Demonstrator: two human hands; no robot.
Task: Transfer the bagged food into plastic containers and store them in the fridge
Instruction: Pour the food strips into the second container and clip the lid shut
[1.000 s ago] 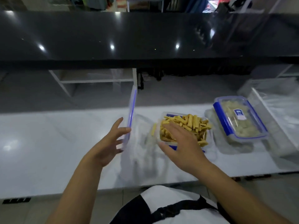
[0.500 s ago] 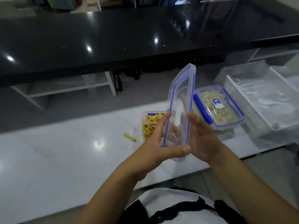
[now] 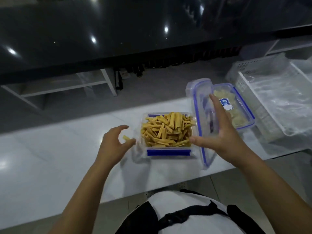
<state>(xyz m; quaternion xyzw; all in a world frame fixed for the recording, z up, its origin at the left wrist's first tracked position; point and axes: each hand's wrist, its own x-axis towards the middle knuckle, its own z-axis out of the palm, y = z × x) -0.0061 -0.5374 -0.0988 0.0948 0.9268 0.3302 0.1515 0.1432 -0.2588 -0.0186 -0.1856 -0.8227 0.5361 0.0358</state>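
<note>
A white counter (image 3: 50, 157) runs across the room, a dark glossy surface (image 3: 101, 31) behind it. At its right end a white basket (image 3: 270, 125) holds clear plastic. An open clear container (image 3: 167, 132) with a blue clip sits mid-counter, heaped with yellow snack sticks (image 3: 168, 129). Just right and behind, a lidded container (image 3: 236, 107) with blue seals holds pale food. Between the two, a clear blue-rimmed lid (image 3: 202, 119) stands nearly on edge, the right hand (image 3: 222, 130) spread flat against it, grip released, fingers straight. The left hand (image 3: 114, 142) hovers beside the open container, fingers loosely curled and holding nothing, near one stray stick (image 3: 126, 137) on the counter
</note>
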